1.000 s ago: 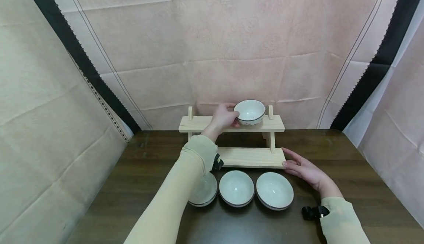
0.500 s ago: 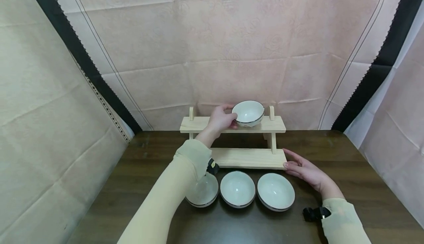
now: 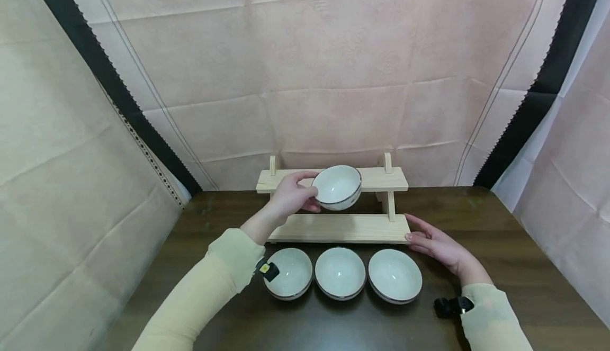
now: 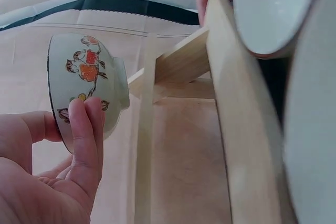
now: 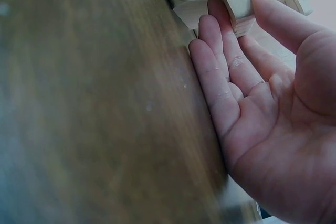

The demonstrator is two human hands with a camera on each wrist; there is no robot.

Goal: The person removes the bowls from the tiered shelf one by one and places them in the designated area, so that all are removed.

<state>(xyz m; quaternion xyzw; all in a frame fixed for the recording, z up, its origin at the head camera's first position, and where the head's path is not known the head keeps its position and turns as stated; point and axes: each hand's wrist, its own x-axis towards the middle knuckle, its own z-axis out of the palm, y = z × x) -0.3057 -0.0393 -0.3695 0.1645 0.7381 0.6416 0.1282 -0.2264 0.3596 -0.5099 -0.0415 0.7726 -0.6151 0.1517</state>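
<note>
My left hand pinches the rim of a white bowl, thumb on one side and fingers on the other. The bowl hangs tilted in front of the upper board of a two-tier wooden rack. Painted orange and red figures show on the bowl's outside in the left wrist view. At the rack's right end my right hand grips the end of the lower board between thumb and fingers; the right wrist view shows the fingers reaching to that wooden end.
Three white bowls stand in a row in front of the rack: left, middle, right. All stand on the dark wooden table. Pale cloth walls rise behind and at both sides.
My left hand has lifted the bowl off the upper board and drawn it left, down and towards me. The right hand stays at the rack's end.
</note>
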